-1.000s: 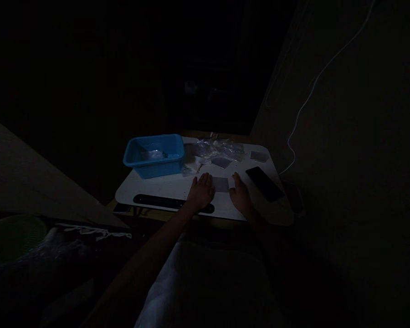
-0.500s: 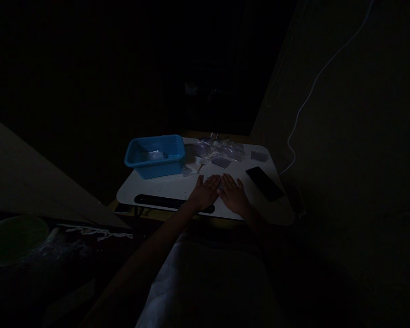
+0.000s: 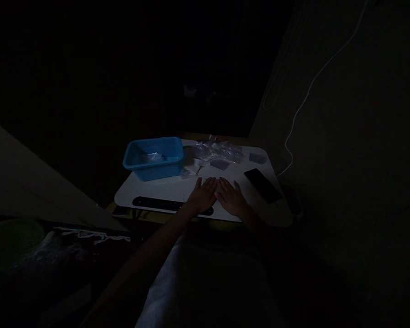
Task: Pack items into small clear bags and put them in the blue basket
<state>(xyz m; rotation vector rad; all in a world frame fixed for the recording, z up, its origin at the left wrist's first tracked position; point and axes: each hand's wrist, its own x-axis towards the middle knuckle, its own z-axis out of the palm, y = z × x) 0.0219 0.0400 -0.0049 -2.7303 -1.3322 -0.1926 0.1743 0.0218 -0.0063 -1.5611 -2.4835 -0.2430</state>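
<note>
My left hand (image 3: 204, 194) and my right hand (image 3: 231, 197) lie flat, palms down, side by side near the front of a small white table (image 3: 164, 187). Their fingers are stretched out, and the fingertips of the two hands nearly meet. A pale, thin piece shows faintly at the fingertips; what it is, I cannot make out in the dim light. Beyond the hands lie a flat clear plastic packet (image 3: 220, 164) and a heap of crumpled clear plastic bags (image 3: 218, 149). A black phone (image 3: 263, 185) rests to the right of my right hand.
On the table's left stands a blue plastic basin (image 3: 153, 171) with clear plastic inside. Another flat packet (image 3: 258, 158) lies at the back right. A black slotted strip (image 3: 157, 203) runs along the front edge. A white cable (image 3: 307, 93) hangs at the right; a green basket (image 3: 13, 241) sits lower left.
Both hands stay flat on the table, their fingertips slightly closer together. The whole view has shifted a little; the basin, bags and phone keep their places.
</note>
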